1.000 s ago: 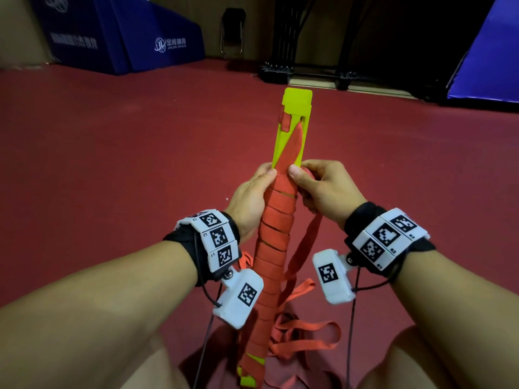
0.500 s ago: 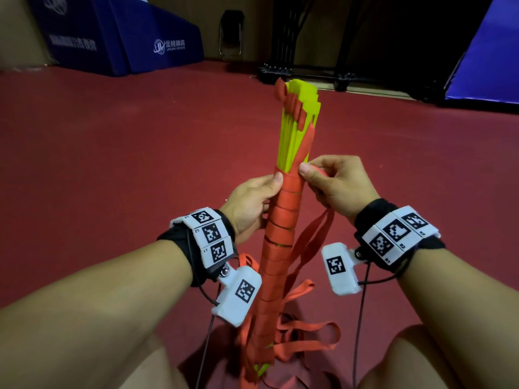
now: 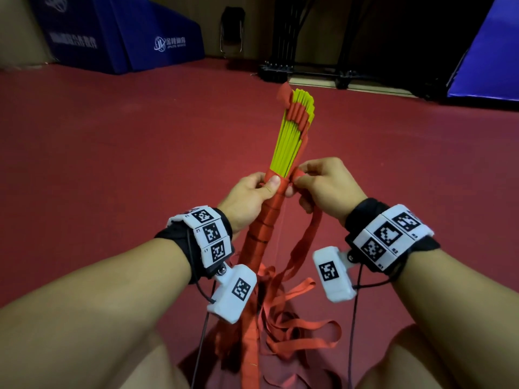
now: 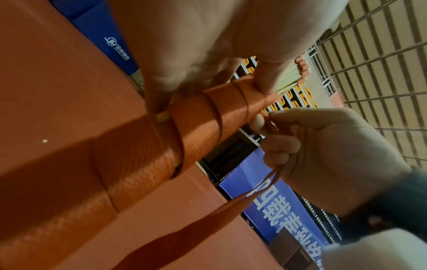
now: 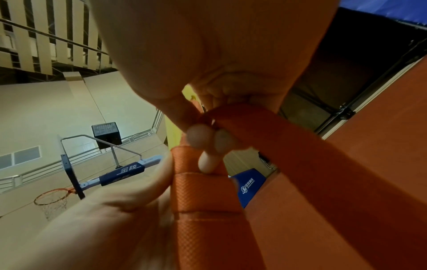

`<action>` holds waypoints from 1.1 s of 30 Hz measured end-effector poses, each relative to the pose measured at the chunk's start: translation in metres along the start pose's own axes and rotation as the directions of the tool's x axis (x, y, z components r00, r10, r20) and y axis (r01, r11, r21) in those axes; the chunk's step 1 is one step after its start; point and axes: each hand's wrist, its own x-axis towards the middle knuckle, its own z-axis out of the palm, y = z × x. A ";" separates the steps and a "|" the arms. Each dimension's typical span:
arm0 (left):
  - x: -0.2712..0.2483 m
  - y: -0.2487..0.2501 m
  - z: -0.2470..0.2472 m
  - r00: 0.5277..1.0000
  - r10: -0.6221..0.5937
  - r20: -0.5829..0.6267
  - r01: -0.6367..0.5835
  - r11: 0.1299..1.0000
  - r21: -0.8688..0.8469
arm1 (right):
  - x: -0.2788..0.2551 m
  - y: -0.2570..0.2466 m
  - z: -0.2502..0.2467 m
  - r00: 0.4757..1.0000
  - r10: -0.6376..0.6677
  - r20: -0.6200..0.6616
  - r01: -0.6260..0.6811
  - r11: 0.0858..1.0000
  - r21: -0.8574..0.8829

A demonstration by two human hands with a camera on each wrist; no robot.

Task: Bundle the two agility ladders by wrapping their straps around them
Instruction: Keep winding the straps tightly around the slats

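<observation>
While both forearms are stretched forward from the bottom corners of the head view, a bundle of agility ladders [image 3: 283,153] is held upright between the two hands, above a dark red floor [image 3: 112,164]. Its yellow-green rungs [image 3: 292,127] are fanned out at the top, and its lower length is bound in tight turns of red strap [image 3: 264,228].

The left hand [image 3: 248,196] is curled around the bundle at the uppermost turn of the wrapping, with the thumb [image 3: 271,185] laid across the front of the strap. From the left wrist view, that thumb [image 4: 265,78] is seen pressed onto the edge of the last turn, just below the bare rungs.

The right hand [image 3: 325,189] is set just beside the bundle on its right, at the same height, its fingers bent inward. A free length of strap [image 3: 309,237] is pinched between its thumb and fingertips [image 5: 208,138] and is seen trailing downward under the palm. From the right wrist view, the pinched strap [image 5: 289,146] is seen folded over at the fingertips, touching the wrapped bundle.

Loose loops of strap [image 3: 303,335] are piled on the floor at the bottom edge of the head view, between the person's knees. Blue padded mats [image 3: 146,32] are seen at the far edge of the floor.
</observation>
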 end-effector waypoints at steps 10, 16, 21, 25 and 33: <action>0.002 0.001 0.004 0.999 -0.028 0.021 0.027 0.998 0.057 | -0.008 -0.015 -0.005 0.997 0.067 0.034 -0.067 0.998 -0.017; 0.002 -0.005 -0.001 0.999 0.010 -0.046 0.003 0.964 0.266 | -0.010 -0.009 -0.001 0.997 -0.067 0.038 0.071 0.990 -0.122; -0.003 0.003 0.002 0.998 0.062 -0.021 -0.055 0.968 0.245 | -0.005 -0.009 0.001 0.987 -0.147 -0.070 0.124 0.957 -0.261; -0.001 0.011 0.004 0.997 0.050 0.057 -0.054 0.996 0.075 | -0.003 -0.005 -0.001 0.984 -0.172 -0.037 0.153 0.943 -0.294; 0.002 0.001 -0.006 0.993 0.072 0.095 -0.081 0.992 0.092 | -0.004 -0.003 -0.009 0.992 -0.118 0.043 0.125 0.964 -0.235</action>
